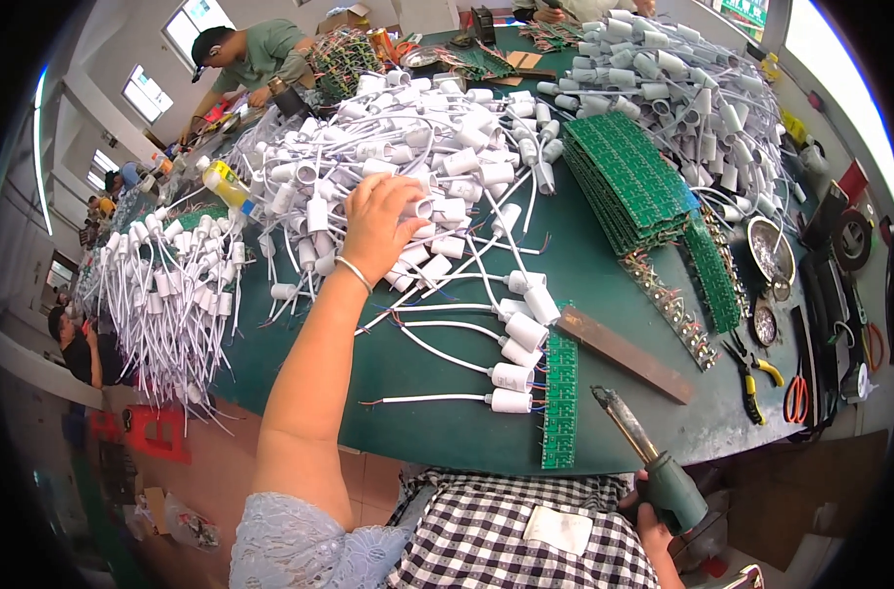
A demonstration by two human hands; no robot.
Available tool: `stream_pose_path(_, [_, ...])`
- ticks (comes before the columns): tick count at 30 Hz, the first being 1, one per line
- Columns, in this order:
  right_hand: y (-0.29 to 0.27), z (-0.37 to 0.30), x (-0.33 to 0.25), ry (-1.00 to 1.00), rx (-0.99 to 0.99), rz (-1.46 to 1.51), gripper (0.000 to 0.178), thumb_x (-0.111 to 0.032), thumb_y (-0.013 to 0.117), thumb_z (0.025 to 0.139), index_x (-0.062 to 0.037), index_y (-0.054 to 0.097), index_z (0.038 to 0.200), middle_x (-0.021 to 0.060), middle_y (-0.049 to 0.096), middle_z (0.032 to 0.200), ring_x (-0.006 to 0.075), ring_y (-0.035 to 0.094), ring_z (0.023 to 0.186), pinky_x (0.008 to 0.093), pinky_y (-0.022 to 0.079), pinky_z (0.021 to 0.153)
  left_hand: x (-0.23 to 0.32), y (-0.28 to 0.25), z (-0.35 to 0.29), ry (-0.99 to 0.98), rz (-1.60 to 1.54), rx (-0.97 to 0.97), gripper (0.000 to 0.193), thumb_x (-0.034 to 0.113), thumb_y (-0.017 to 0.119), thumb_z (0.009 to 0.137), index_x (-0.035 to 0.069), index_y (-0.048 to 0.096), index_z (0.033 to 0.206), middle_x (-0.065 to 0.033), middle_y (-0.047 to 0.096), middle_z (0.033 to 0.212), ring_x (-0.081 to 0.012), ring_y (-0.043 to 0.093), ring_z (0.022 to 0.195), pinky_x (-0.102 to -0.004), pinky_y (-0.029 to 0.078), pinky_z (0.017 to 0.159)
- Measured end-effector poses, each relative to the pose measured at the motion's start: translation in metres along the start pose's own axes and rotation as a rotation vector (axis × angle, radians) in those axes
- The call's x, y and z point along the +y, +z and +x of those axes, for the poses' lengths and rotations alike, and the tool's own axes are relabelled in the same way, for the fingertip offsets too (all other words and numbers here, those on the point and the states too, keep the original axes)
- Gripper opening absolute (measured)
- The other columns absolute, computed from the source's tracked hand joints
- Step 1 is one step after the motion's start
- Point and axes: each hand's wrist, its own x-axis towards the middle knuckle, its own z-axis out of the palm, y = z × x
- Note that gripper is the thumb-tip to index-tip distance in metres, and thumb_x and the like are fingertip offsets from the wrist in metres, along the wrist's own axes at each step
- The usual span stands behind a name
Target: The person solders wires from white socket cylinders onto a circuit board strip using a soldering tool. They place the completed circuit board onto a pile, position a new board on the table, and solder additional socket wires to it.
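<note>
My left hand (376, 228) reaches into a large pile of white lamp sockets with white cables (368, 128). Its thumb and forefinger close around one lamp socket (420, 208) there. At the lower right, my right hand (651, 530) grips the dark green handle of a soldering iron (675, 489), its dark tip pointing up and left over the table edge. Before me lies a narrow green circuit board strip (561, 412). Several white lamp sockets (512, 377) line its left side, cables trailing left, with thin wires at the strip. A brown metal bar (625, 355) lies slantwise against its upper end.
Stacked green circuit boards (628, 182) stand right of centre, near a second socket pile (673, 88). Pliers (751, 383), scissors (796, 401) and a metal bowl (769, 250) lie at right. More sockets hang over the left edge (167, 294). A co-worker (255, 59) sits at far left.
</note>
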Motion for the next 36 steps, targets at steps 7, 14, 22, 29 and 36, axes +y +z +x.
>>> stream_pose_path(7, [-0.009,0.002,0.003,0.013,-0.064,-0.11,0.056,-0.037,0.059,0.088,0.0049,0.049,0.124,0.0084,0.061,0.094,0.016,0.058,0.076,0.0284,0.045,0.071,0.128,-0.068,-0.051,0.225,-0.542,-0.152,0.033,0.014,0.073,0.071,0.008,0.06,0.101,-0.0074,0.06,0.096,-0.0277,0.058,0.088,-0.04,0.045,0.078])
stream_pose_path(14, [0.01,0.011,-0.009,-0.091,0.018,0.104,0.031,-0.009,0.061,0.08,0.0046,0.058,0.108,0.0109,0.064,0.079,0.0187,0.063,0.067,0.0311,0.051,0.066,0.194,-0.041,-0.108,-0.022,-0.599,-0.254,0.014,0.011,0.067,0.074,0.012,0.062,0.088,-0.0029,0.057,0.087,-0.0243,0.051,0.083,-0.0366,0.035,0.078])
stream_pose_path(22, [0.002,-0.001,-0.009,-0.014,-0.051,-0.014,0.037,-0.004,0.061,0.076,0.0057,0.055,0.111,0.0099,0.065,0.079,0.0183,0.064,0.07,0.0306,0.05,0.072,0.194,-0.029,-0.11,-0.099,-0.634,-0.16,0.015,0.016,0.067,0.077,0.014,0.061,0.091,-0.0019,0.056,0.096,-0.0252,0.049,0.091,-0.0387,0.033,0.082])
stream_pose_path(29, [0.0,-0.001,-0.007,0.01,-0.043,0.039,0.038,-0.004,0.06,0.076,0.0067,0.054,0.112,0.01,0.065,0.081,0.0177,0.064,0.071,0.0302,0.051,0.07,0.201,-0.041,-0.106,0.047,-0.63,-0.227,0.018,0.007,0.069,0.07,0.01,0.059,0.084,-0.0054,0.057,0.089,-0.0264,0.052,0.084,-0.0381,0.04,0.076])
stream_pose_path(36, [-0.001,0.0,-0.003,0.015,-0.07,0.046,0.038,-0.005,0.06,0.078,0.0063,0.052,0.114,0.0103,0.064,0.086,0.0166,0.064,0.073,0.0297,0.051,0.072,0.208,-0.033,-0.13,-0.076,-0.598,-0.256,0.019,0.005,0.069,0.064,0.007,0.06,0.08,-0.007,0.057,0.085,-0.0265,0.054,0.082,-0.0385,0.043,0.072])
